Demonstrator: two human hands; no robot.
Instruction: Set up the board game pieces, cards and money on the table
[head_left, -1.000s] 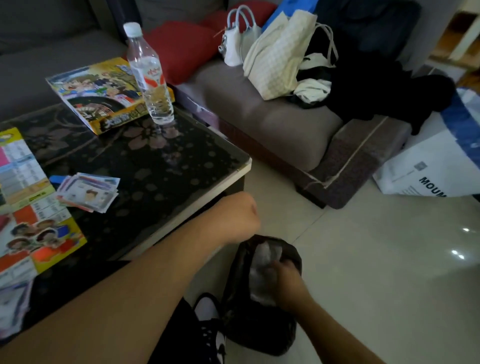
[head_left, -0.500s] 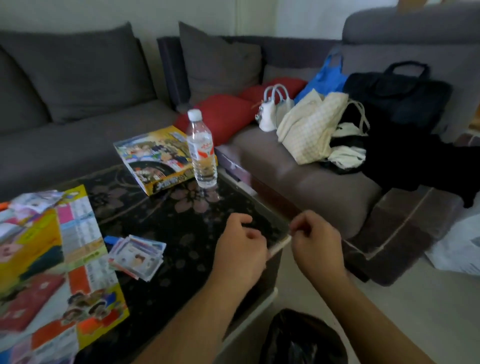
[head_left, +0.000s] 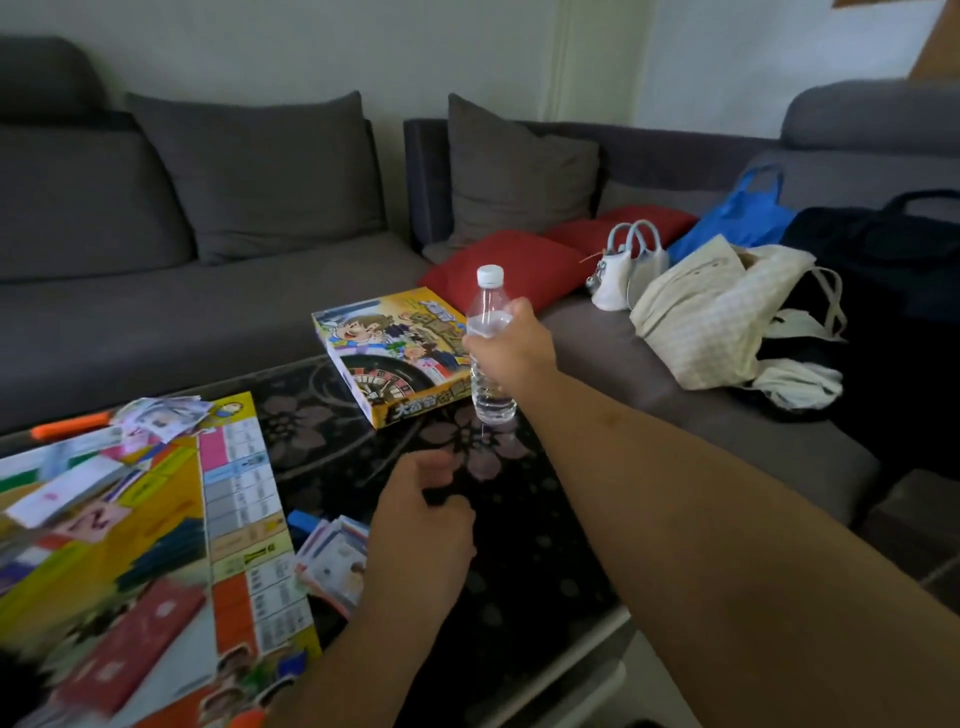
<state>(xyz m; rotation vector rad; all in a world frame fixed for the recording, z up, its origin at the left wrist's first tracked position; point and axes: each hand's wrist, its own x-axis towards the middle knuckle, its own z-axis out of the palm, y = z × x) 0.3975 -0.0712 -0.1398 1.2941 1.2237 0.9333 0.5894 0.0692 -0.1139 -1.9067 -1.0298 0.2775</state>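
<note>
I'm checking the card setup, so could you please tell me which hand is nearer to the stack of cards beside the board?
Left. The left hand hovers right beside the stack of cards, partly over it; the right hand is far across the table, gripping the water bottle.

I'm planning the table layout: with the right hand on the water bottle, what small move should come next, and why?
Probably lift the water bottle off the table and set it aside: the right hand already holds it in a grip beside the game box, where it takes up space the pieces may need.
</note>
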